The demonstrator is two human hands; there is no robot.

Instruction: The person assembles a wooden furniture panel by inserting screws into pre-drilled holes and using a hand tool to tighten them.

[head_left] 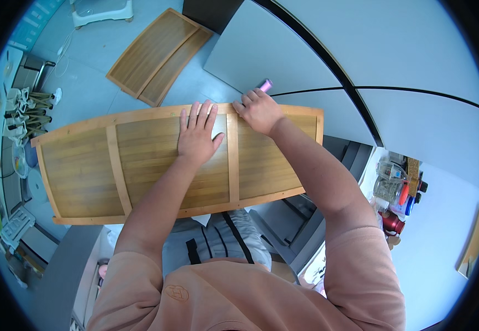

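Observation:
A long wooden panel (162, 157), framed in pale strips with two cross bars, lies across in front of me, its near edge by my lap. My left hand (198, 138) rests flat on it near the far edge, fingers spread. Closed at the far edge, right of the left hand, is my right hand (260, 113). A pink-purple cylinder (266, 85) sticks out beyond its fingers, like a tool handle; the rest of it is hidden by the hand.
Two more wooden panels (151, 55) lie overlapping on the floor ahead. White cabinet doors (283, 49) stand at the far right. Open grey drawers (294, 226) flank me at the right, and a grey cabinet (68, 270) stands at the left. Jars and bottles (394, 187) crowd the right side.

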